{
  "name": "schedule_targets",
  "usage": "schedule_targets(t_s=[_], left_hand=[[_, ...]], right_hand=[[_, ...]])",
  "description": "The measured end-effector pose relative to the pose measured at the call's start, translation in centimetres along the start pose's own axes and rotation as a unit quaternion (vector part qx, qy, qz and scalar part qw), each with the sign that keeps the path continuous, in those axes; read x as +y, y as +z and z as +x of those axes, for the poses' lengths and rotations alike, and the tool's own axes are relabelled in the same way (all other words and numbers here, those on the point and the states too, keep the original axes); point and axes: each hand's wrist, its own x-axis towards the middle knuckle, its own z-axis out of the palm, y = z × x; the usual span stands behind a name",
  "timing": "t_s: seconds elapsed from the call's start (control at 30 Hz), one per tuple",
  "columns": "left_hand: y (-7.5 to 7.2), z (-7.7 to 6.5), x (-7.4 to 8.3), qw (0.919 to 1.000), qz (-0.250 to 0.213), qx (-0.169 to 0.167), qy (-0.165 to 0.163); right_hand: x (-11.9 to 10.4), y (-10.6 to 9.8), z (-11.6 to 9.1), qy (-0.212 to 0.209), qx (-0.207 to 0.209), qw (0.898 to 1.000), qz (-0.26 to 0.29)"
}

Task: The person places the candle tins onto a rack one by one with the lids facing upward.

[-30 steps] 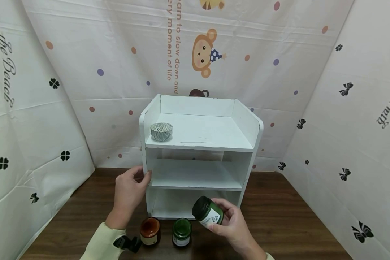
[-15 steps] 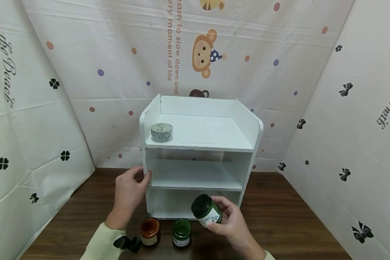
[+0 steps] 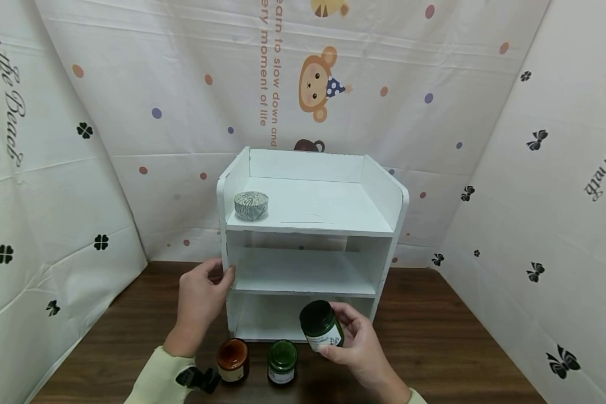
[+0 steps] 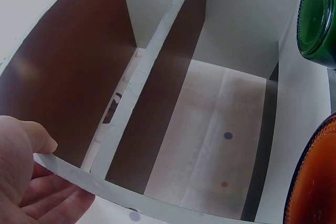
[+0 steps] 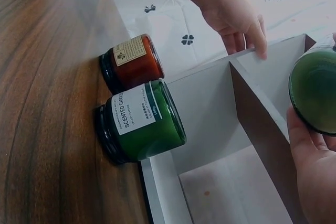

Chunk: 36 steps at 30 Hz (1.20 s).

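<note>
My right hand [image 3: 366,350] holds a green glass candle jar [image 3: 325,338] with a dark lid and white label, in front of the shelf's lowest level. The jar leans slightly, lid uppermost; its green base [image 5: 317,90] shows in the right wrist view. My left hand [image 3: 202,300] grips the left side panel of the white shelf [image 3: 303,230], thumb on the inner side and fingers outside. On the table before the shelf stand an amber jar [image 3: 233,362] and another green candle jar [image 3: 283,362], both resting on their dark lids, the latter's label reading "SCENTED CANDLE".
A round patterned tin [image 3: 251,205] sits at the left of the shelf's top level. The dark wooden table [image 3: 434,336] extends on both sides. Printed white cloth [image 3: 182,84] hangs behind and along the sides. A black band [image 3: 198,379] is round my left wrist.
The held candle jar has turned from a leftward tilt to more upright in my right hand. My left hand, the shelf and the other jars have stayed in place.
</note>
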Motion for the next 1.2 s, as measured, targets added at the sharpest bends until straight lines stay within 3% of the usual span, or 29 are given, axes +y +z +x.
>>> schedule_targets(t_s=[0.77,1.2], left_hand=[[0.03,-0.01,-0.08,1.0000,0.003,0.002,0.004],[-0.01,-0.04,-0.08,1.0000,0.003,-0.003,-0.006]], right_hand=[[-0.45,0.14,0.57,-0.048,-0.007,0.998,-0.029],[-0.59,0.89,0.90,-0.034,0.000,0.999,0.003]])
